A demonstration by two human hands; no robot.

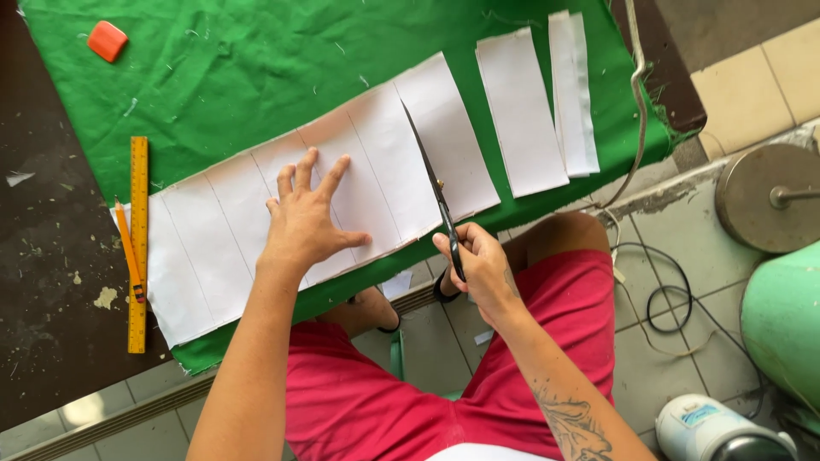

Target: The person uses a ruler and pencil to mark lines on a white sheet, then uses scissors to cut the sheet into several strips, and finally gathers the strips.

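Observation:
A long white sheet (213, 230) marked with parallel lines lies on green cloth (239, 68). My left hand (306, 220) presses flat on the sheet, fingers spread. My right hand (478, 260) grips black scissors (434, 183), whose blades lie along a line through the sheet's right part. To the right lie a cut white strip (519, 111) and a small stack of narrower strips (574, 90).
A yellow ruler (137, 243) and an orange pencil (128, 249) lie left of the sheet. An orange chalk block (108, 40) sits at the top left. Black cable (670, 294), a round metal base (760, 196) and a pale green object (786, 324) stand on the tiled floor at right.

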